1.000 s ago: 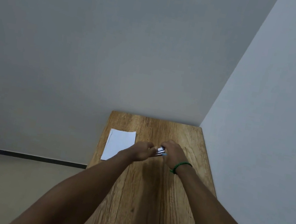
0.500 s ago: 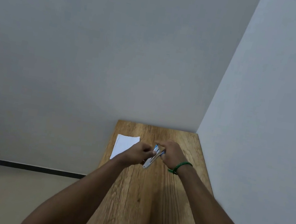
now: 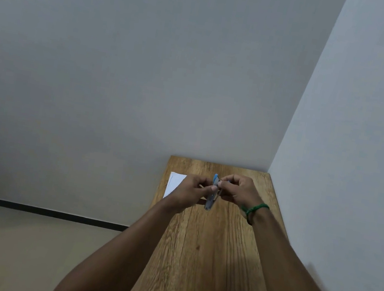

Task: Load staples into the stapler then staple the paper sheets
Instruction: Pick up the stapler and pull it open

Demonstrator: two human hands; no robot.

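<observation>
Holding the stapler (image 3: 212, 194) up over the worktop (image 3: 207, 261), the left hand (image 3: 191, 190) pinches its body while the right hand (image 3: 236, 190) works at its upper blue end, fingers closed on a small part I cannot make out. The paper (image 3: 175, 181) lies flat behind the left hand. If a staple strip is going in, a tilted entry could jam or scatter it, since the stapler hangs unsupported.

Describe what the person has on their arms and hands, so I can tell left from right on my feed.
Both forearms are bare, no sleeves or gloves in view. The right hand has a green braided band around its wrist. The left hand and its wrist carry nothing.
</observation>
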